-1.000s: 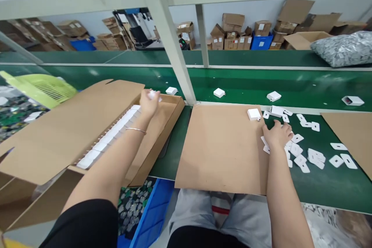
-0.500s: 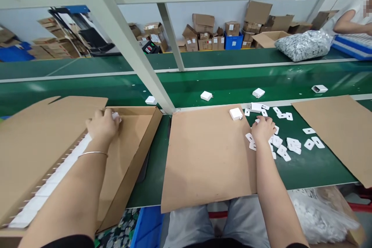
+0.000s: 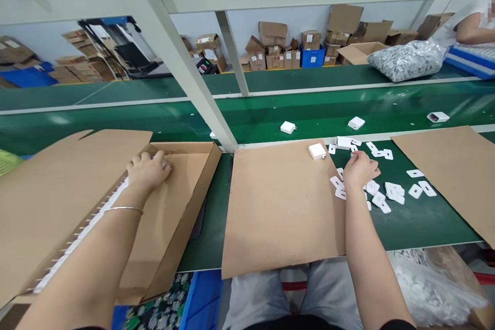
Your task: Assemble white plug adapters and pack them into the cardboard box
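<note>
My left hand [image 3: 149,170] is inside an open cardboard box [image 3: 214,152], beside a row of white plug adapters [image 3: 100,211] along its left side. Its fingers are curled, and whatever they hold is hidden. My right hand [image 3: 359,170] is over the scattered white plates [image 3: 394,191], small pieces with a slot in the middle. Its thumb and fingers are pinched on what looks like one such plate, mostly covered. A white plug adapter [image 3: 317,151] lies on the flat cardboard sheet [image 3: 282,211] between my hands. Another white adapter housing [image 3: 343,143] lies among the plates.
Several white adapters, one of them here [image 3: 288,127], lie on the green conveyor belt [image 3: 255,118] behind a slanted metal post [image 3: 185,72]. Another cardboard sheet [image 3: 452,170] lies at right. Below the bench's front edge are a blue bin [image 3: 203,299] and a plastic bag [image 3: 433,289].
My right hand has lifted off the plates with its fingers drawn together. The white piece seen at my left fingertips is now hidden. The view has shifted slightly, and the belt's adapters have moved right.
</note>
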Demonstrator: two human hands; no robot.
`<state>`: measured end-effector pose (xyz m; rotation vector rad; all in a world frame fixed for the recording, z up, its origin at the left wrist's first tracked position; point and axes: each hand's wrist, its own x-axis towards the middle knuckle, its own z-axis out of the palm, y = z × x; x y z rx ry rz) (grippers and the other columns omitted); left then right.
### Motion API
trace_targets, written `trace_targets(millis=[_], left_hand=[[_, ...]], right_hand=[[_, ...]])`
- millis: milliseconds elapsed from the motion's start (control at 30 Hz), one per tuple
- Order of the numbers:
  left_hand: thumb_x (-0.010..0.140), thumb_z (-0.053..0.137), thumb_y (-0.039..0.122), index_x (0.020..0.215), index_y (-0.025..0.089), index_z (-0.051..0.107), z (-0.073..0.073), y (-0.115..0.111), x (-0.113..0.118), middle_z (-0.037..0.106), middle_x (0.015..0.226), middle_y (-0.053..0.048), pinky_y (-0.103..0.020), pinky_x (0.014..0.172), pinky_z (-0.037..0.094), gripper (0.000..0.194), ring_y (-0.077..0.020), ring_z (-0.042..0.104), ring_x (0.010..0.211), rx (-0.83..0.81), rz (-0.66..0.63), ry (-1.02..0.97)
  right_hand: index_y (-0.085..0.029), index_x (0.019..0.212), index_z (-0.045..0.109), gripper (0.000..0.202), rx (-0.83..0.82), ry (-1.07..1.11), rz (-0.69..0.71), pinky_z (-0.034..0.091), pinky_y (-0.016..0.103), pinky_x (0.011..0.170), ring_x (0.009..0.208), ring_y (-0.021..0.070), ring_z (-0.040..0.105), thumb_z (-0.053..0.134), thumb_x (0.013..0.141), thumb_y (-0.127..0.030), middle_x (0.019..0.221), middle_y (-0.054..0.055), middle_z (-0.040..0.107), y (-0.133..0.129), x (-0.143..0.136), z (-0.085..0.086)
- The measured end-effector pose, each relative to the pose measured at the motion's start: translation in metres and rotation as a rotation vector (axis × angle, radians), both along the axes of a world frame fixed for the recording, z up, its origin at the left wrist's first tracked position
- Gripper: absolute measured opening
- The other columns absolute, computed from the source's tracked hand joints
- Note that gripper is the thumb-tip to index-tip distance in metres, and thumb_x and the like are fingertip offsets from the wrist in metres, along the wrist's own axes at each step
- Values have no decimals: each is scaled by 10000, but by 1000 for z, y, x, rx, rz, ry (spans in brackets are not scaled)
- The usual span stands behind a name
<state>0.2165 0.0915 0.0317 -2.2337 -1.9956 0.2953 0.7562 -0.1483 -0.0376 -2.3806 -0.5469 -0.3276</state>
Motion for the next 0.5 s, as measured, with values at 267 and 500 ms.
trace_targets(millis=[267, 500], left_hand=[[887, 352, 627, 1289, 183, 602, 10, -12, -19, 460, 1444, -237, -498, 1021, 360, 649, -419, 402, 1292, 113, 77, -19], [815, 518, 544, 1167, 185, 623, 2, -16, -13, 489, 1379, -202, -593, 987, 382, 514, -451, 427, 1266, 261, 219, -299]], right_hand=[[-163, 1110, 728, 285, 79, 101, -17, 370, 379, 837, 997, 288, 594, 504, 996, -296, 1094, 140, 749, -7, 7, 6], [-184, 1153, 733, 303, 32, 164, -60, 396, 351, 762, 943, 267, 635, 491, 977, -233, 1083, 126, 732, -13, 13, 7]])
